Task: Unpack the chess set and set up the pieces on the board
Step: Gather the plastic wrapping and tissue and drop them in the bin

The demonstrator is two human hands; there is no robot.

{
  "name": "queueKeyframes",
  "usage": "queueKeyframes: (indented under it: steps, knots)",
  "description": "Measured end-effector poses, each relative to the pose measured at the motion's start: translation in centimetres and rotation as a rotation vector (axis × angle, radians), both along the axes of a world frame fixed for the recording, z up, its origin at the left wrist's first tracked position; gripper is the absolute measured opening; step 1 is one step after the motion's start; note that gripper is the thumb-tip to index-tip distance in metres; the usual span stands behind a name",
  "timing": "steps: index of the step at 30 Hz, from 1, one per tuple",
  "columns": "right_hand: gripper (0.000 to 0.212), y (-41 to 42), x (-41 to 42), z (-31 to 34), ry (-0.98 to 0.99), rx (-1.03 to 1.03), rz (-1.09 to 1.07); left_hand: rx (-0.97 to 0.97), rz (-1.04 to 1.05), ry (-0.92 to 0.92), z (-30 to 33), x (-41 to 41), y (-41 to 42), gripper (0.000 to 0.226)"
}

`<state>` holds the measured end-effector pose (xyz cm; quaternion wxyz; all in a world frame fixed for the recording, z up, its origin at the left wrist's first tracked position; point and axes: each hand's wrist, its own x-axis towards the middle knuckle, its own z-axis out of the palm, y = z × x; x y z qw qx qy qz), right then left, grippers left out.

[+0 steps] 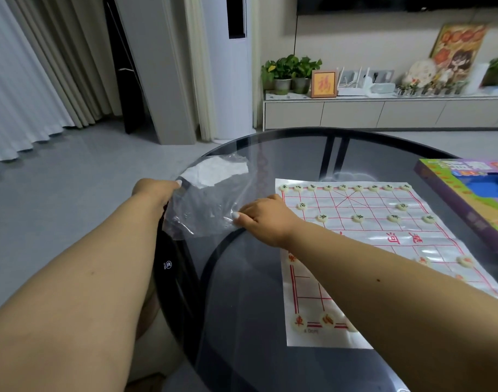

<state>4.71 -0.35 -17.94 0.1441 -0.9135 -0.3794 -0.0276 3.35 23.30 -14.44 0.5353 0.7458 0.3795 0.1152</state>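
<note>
now | left hand (pixel 154 190) and right hand (pixel 260 217) each pinch clear plastic bag (pixel 211 199) | xiangqi board (pixel 369 250) right of the grip

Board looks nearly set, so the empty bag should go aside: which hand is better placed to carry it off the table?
Probably the left hand: it grips the clear plastic bag at the glass table's edge, away from the board. The right hand pinches the board-side corner.

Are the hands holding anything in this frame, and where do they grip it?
Both hold the clear plastic bag: the left hand grips its left edge, the right hand pinches its right edge, beside the board.
</note>
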Motion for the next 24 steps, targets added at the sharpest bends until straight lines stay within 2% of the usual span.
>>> queueKeyframes:
  steps: [2, 3, 5, 8, 9, 11, 12, 14, 16, 19, 21, 24]
  knots:
    - [0.062, -0.4, 0.2, -0.3, -0.044, 0.009, 0.027, -0.076, -0.029, 0.014, -0.1, 0.2, 0.2, 0.057]
    - [0.063, -0.5, 0.2, -0.3, -0.055, 0.011, 0.035, -0.083, -0.046, 0.041, -0.3, 0.4, 0.4, 0.052]
    - [0.064, -0.6, 0.1, -0.2, -0.073, 0.018, 0.047, -0.115, -0.064, 0.026, -0.5, 0.8, 0.6, 0.023]
    - [0.055, -0.5, -0.3, 0.2, -0.051, 0.091, 0.049, -0.214, -0.047, -0.071, 0.3, 0.6, -0.1, 0.004]
    - [0.051, -0.5, -0.5, 0.3, -0.032, 0.139, 0.037, -0.242, -0.049, -0.119, 0.2, 0.5, -0.1, 0.015]
    - [0.044, -0.6, -0.8, 0.8, 0.03, 0.297, -0.02, -0.333, -0.098, -0.26, 0.7, -0.4, -0.5, 0.056]
    - [0.04, -0.6, -0.9, 1.3, 0.086, 0.402, -0.069, -0.371, -0.137, -0.331, 1.1, -1.1, -0.8, 0.07]
    - [0.032, -0.4, -1.0, 2.3, 0.264, 0.575, -0.205, -0.408, -0.235, -0.434, 2.0, -2.3, -1.1, 0.078]
    - [0.038, -0.2, -0.7, 3.1, 0.458, 0.685, -0.342, -0.435, -0.316, -0.496, 3.0, -3.4, -1.6, 0.069]
    - [0.053, -0.1, 0.2, 3.7, 0.627, 0.753, -0.468, -0.467, -0.442, -0.552, 4.7, -5.0, -2.6, 0.056]
    - [0.063, -0.3, 0.1, 3.9, 0.733, 0.842, -0.479, -0.477, -0.551, -0.588, 6.1, -6.0, -3.7, 0.054]
    - [0.074, -1.1, -1.3, 4.2, 1.004, 0.968, -0.46, -0.552, -0.661, -0.669, 8.3, -7.5, -5.2, 0.055]
